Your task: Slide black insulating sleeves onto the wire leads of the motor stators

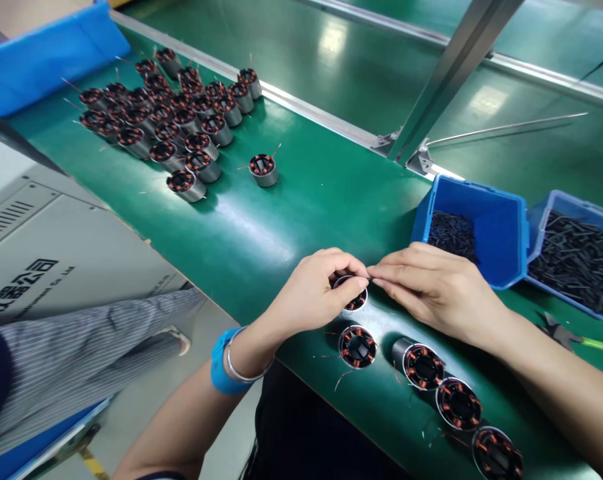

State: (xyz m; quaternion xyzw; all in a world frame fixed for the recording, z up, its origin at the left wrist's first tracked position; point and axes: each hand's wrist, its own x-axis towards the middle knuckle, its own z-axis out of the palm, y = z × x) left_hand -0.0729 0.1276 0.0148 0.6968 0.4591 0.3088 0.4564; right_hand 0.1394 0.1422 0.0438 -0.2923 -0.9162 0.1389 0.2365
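Note:
A motor stator (357, 301) with copper windings stands under my left hand (316, 290), partly hidden by its fingers. That hand is closed around the stator's top edge, thumb and forefinger meeting at its far right side. My right hand (436, 287) is closed in a pinch against those fingertips; a small thin dark piece barely shows between them, too hidden to name. Just nearer to me stands another stator (358, 347) with its wire ends spread out. To the right, a row of stators (424, 367) runs toward the front edge.
Many stators (168, 130) are grouped at the far left, one stator (264, 171) apart. At right are a blue bin (501, 230) and a clear bin (534, 243) of black tubes, and green-handled cutters (564, 333). A metal post (451, 80) rises behind. A person's striped trouser leg (96, 360) is at left.

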